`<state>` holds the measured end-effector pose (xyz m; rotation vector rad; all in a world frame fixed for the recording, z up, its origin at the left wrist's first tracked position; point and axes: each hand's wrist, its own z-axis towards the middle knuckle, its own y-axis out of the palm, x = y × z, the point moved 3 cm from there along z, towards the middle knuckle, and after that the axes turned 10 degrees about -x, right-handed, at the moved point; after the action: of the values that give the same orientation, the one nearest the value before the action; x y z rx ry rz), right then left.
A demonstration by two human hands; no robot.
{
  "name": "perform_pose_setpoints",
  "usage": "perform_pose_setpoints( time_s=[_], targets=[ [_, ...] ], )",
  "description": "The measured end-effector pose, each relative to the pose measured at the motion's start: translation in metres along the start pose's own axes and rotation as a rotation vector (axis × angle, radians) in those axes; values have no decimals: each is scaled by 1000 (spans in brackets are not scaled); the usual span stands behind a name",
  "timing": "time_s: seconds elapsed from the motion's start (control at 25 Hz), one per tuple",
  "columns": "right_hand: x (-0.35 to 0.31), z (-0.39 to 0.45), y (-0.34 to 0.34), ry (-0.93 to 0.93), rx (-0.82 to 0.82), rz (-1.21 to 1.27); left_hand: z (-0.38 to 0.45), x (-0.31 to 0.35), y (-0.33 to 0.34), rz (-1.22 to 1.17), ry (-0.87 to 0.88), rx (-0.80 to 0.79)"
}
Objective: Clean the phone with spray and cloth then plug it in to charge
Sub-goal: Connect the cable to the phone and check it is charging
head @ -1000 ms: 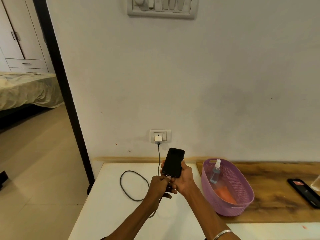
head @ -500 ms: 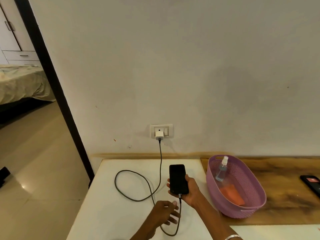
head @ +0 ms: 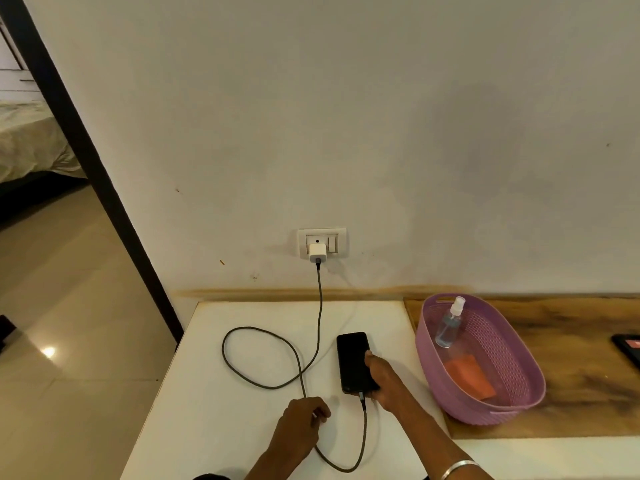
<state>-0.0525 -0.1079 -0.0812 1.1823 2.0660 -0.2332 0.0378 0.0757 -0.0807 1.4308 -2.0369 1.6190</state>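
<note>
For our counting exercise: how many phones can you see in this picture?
2. One phone lies on the white table, held by the right hand. A second phone sits at the far right edge, partly cut off.

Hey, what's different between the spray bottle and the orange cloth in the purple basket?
The spray bottle is clear with a white nozzle; the orange cloth is opaque and plain. The spray bottle leans up against the far wall of the basket, while the orange cloth lies flat on its floor. The spray bottle is rigid and rounded; the orange cloth is a folded, flat rectangle. Both sit untouched inside the basket, away from both hands.
</note>
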Motion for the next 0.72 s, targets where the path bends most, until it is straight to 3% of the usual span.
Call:
perform_pose_setpoints(
  time_s=[0.2, 0.4, 0.6, 0.72],
  targets=[
    [0, 8, 4, -24, 104, -359, 2, -7, 5, 151, 70, 76],
    [-6, 7, -1, -203, 199, -669, 2, -11, 4, 162, 87, 121],
    [-6, -2, -3, -291, 397, -889, 0, -12, 2, 101, 49, 202],
    [-5, -7, -4, -322, 469, -893, 1, -13, 0, 56, 4, 227]
  ],
)
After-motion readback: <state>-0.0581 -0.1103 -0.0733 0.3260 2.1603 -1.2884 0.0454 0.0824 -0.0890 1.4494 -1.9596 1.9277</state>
